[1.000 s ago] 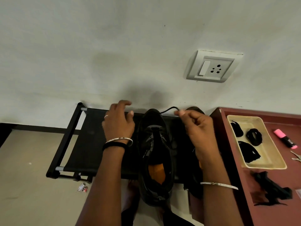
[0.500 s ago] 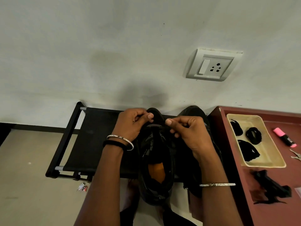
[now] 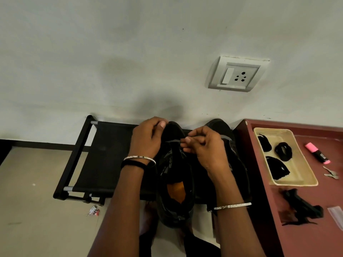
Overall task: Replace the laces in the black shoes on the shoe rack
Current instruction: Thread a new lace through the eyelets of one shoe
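Black on black, hard to read. The black shoe (image 3: 174,182) sits on the right part of the shoe rack (image 3: 104,158), toe toward the far wall. Its heel hangs over the rack's near edge toward you, and the orange insole shows inside. Your left hand (image 3: 146,140) grips the toe from the left, fingers curled round it and thumb on top. Your right hand (image 3: 204,149) is just right of the tongue, fingers curled, with thumb and forefinger clamped together at the front eyelets. They seem to be pinching a thin lace end (image 3: 181,139), but it is barely visible against the shoe. The second black shoe (image 3: 222,130) lies just right of the first, mostly hidden behind your right hand and wrist. There is a bangle on each wrist.

To the right is a maroon bench (image 3: 315,238). On it are a beige tray (image 3: 304,175) holding coiled black laces (image 3: 283,151), a pink highlighter (image 3: 317,152), keys (image 3: 331,173) and a black tangle (image 3: 302,204) near the tray. A wall socket (image 3: 234,75) is above, and a wrapper (image 3: 93,212) lies on the floor by the rack's near left leg.
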